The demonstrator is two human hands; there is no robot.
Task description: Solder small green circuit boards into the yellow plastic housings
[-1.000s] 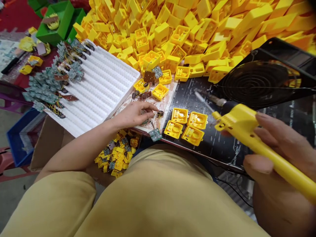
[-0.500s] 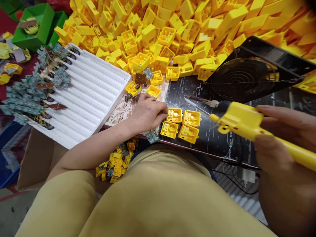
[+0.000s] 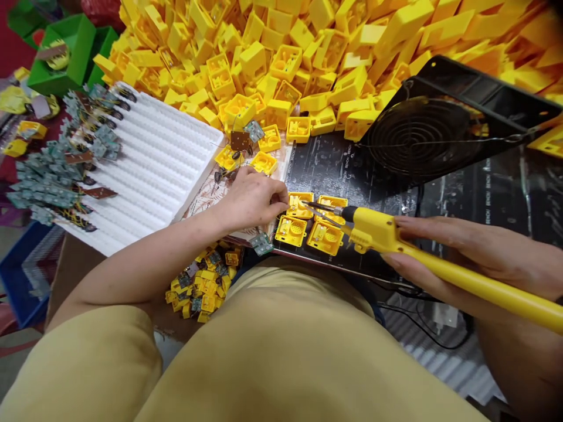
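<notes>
Soldering tool (image 3: 373, 227) has moved toward the left hand (image 3: 255, 202); its tip now overlies four yellow housings (image 3: 325, 237) on the black surface (image 3: 334, 158). Right hand (image 3: 497, 252): fingers clasp the tool. Left thumb and forefinger nearly meet beside the housings; anything pinched cannot be determined.

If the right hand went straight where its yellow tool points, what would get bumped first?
Probably the left hand: the tool in the right hand points towards it. If the tip sits low, a yellow box might come first; depth is unclear.
</notes>
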